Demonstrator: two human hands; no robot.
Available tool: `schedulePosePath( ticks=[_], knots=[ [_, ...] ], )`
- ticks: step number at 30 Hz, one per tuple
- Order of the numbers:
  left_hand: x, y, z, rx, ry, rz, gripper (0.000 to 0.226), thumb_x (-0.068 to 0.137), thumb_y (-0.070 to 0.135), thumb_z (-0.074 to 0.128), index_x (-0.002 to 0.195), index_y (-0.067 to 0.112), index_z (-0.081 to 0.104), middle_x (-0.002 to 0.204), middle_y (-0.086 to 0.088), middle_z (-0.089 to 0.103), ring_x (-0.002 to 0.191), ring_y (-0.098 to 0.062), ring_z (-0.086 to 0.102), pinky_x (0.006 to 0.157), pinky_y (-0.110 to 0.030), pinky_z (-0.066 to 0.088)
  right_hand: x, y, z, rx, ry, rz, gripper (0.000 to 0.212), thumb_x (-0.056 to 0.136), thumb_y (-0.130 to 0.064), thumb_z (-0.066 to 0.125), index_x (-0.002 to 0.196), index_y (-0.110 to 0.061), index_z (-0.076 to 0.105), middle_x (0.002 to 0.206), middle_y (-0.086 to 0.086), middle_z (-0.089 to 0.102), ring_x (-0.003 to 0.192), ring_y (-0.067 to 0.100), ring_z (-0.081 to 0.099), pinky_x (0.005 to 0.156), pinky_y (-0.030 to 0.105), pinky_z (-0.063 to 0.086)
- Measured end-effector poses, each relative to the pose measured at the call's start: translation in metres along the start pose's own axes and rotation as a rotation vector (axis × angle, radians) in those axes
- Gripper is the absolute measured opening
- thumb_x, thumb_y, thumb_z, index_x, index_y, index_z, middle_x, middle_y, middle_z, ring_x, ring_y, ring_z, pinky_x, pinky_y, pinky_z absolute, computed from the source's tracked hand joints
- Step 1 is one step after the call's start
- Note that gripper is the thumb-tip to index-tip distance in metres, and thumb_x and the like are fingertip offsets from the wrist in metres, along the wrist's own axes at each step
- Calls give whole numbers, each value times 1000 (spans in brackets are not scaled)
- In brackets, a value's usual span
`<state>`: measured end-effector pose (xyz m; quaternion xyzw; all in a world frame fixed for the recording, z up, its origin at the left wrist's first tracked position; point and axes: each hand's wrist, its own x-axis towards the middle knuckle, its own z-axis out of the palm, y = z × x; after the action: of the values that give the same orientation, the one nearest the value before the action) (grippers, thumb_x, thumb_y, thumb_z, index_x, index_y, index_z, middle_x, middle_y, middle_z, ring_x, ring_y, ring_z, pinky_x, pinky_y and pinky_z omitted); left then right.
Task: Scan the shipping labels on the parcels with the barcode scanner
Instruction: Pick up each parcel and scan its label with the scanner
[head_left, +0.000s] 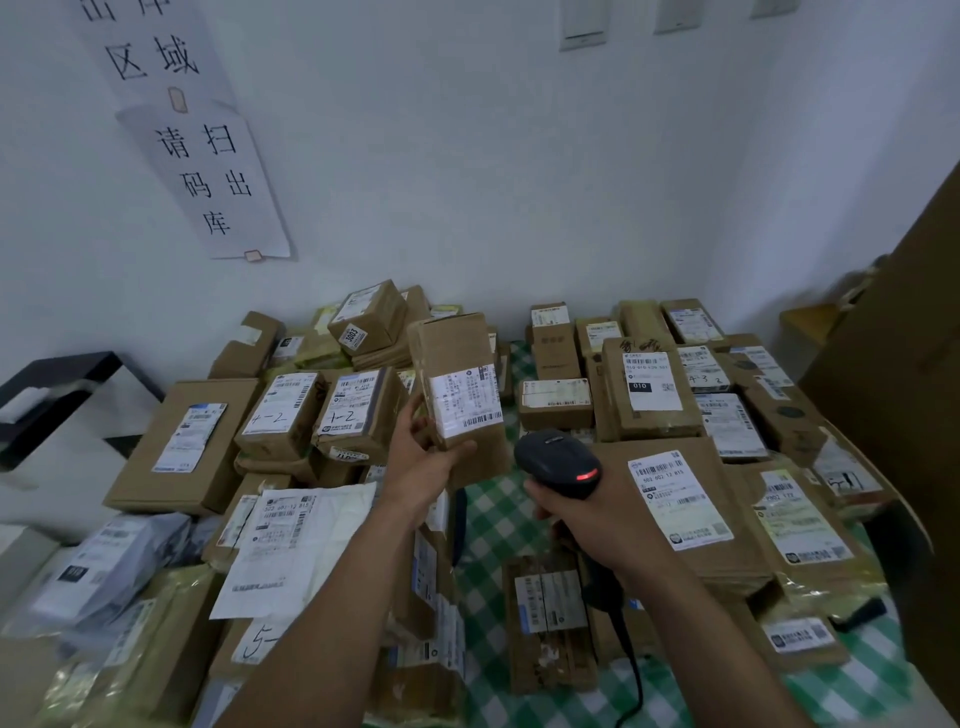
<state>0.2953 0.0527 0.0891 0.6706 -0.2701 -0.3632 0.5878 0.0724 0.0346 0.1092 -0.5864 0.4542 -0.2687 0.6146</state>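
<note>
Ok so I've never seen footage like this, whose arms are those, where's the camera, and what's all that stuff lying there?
There is no machine: a person wears one camera on the head, looking forward and down at their own bare arms. The left hand holds up a brown cardboard parcel, its white shipping label facing the camera. The right hand grips a black barcode scanner with a red light showing, just beside that parcel. Underneath, a green checked tablecloth carries many more labelled parcels.

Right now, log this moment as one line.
stage: scanning | left hand holds parcel, label toward camera | right hand grips barcode scanner, red light on, pointed toward parcel | other parcels piled on checked cloth
</note>
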Motion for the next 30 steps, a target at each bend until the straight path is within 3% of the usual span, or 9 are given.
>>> schedulePosePath(
  ticks=[6, 13, 21, 26, 30],
  knots=[
    [2, -4, 3, 55, 17, -19, 109, 73, -4, 88, 157, 35, 31, 141, -1, 60, 129, -19, 57, 109, -53, 49, 1, 3, -4, 6, -23, 52, 20, 89, -38, 80, 100, -23, 71, 72, -3, 76, 64, 11, 72, 70, 35, 58],
    [10, -10, 6, 100, 29, -38, 112, 68, 2, 92, 155, 41, 33, 142, 1, 59, 130, -21, 56, 108, -57, 49, 5, 5, -8, 9, -36, 82, 22, 88, -39, 80, 99, -23, 72, 72, -2, 76, 69, 15, 73, 74, 35, 59],
    [10, -6, 10, 132, 32, -53, 107, 72, -2, 89, 156, 35, 35, 141, 1, 58, 130, -20, 54, 110, -55, 47, 13, 9, -14, 2, -45, 80, 20, 89, -37, 80, 102, -25, 71, 76, -3, 77, 68, 14, 74, 67, 31, 58],
    [8, -20, 27, 175, 7, -135, 87, 80, 8, 86, 151, 37, 44, 130, 6, 65, 126, -19, 58, 109, -52, 48, 22, 16, -27, 52, 72, 78, 23, 87, -34, 82, 106, -27, 72, 88, -4, 79, 71, 14, 76, 56, 22, 52],
    [6, -48, 53, 209, -30, -291, 47, 90, 21, 77, 127, 44, 60, 128, 10, 65, 124, -23, 57, 109, -53, 47, 32, 24, -33, 89, 98, 136, 26, 85, -38, 83, 107, -28, 73, 90, -3, 79, 75, 18, 77, 68, 33, 53]
  ],
)
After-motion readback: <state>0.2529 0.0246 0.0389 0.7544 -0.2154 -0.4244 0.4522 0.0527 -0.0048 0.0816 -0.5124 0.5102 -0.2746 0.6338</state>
